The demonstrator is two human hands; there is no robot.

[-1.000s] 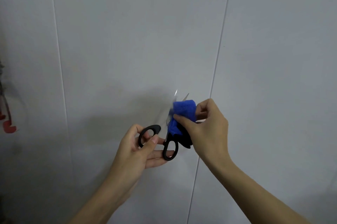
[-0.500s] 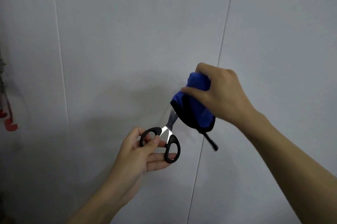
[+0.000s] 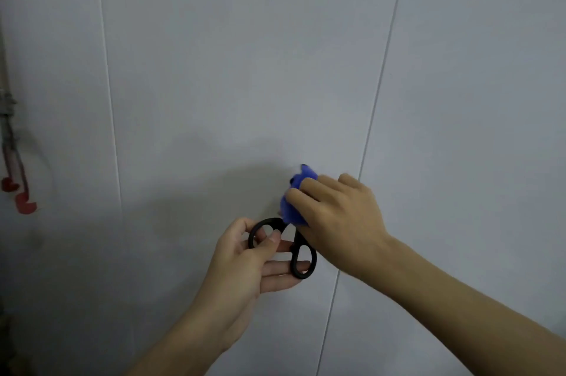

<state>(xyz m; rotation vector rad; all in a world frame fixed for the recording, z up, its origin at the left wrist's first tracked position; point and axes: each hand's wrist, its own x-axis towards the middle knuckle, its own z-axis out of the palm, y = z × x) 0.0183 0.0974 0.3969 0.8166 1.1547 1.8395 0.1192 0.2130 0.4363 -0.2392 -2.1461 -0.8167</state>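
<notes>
— Near the bottom, in the middle, what is the left hand (image 3: 245, 265) doing?

— It is holding black scissors (image 3: 296, 245) by the loops. Its thumb is lying across one loop, and its fingers are curling under the other.

— Where are the scissors sitting?

— They are staying up in the air, in front of the white wall (image 3: 214, 69), pointing up and away.

— Are the sharp parts showing?

— No. A blue cloth (image 3: 291, 210) is covering them.

— Who is holding the cloth?

— The right hand (image 3: 340, 222) is gripping it. Its fingers are bending over the cloth, just above the loops. The cloth is looking all bunched up, and a bit is poking out past the fingertips.

— Are the two hands touching?

— They are sitting very close together, but I cannot tell if they are touching.

— What else is showing?

— Thin lines are running down the wall. Far to the left, a grey pipe (image 3: 6, 118) is going down the edge, and two red hooks (image 3: 26, 207) are hanging by it, well apart from the hands.
</notes>
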